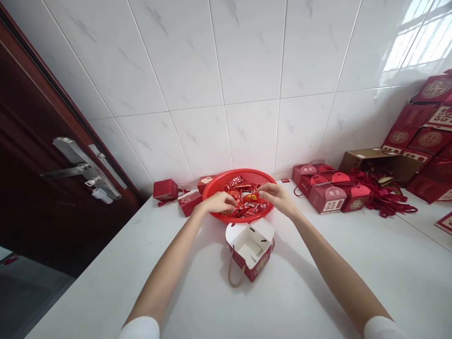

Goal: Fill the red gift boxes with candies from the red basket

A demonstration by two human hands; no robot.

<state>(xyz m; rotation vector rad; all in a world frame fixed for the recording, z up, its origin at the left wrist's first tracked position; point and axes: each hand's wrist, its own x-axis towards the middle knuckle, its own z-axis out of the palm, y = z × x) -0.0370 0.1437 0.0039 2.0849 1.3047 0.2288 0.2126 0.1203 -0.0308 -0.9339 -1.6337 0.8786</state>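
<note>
A round red plastic basket point(212, 186) holds many candies in red wrappers point(250, 205). Over its left part reaches my left hand point(219, 202), fingers bent down at the candies; what they hold, if anything, is hidden. My right hand point(277, 195) is over the basket's right side, its fingers apart and nothing visible between them. In front of the basket stands a small red box point(251, 254) with its white lid flaps open. Its white inside shows no candy, and rope handles hang at its sides.
Small red boxes point(165, 189) lie left of the basket. More closed boxes point(326, 197), dark red ribbons point(388, 200) and an open cardboard box point(367, 157) are at the right, beside stacked red boxes point(429, 139). A tiled wall point(250, 132) bounds the white table point(282, 306).
</note>
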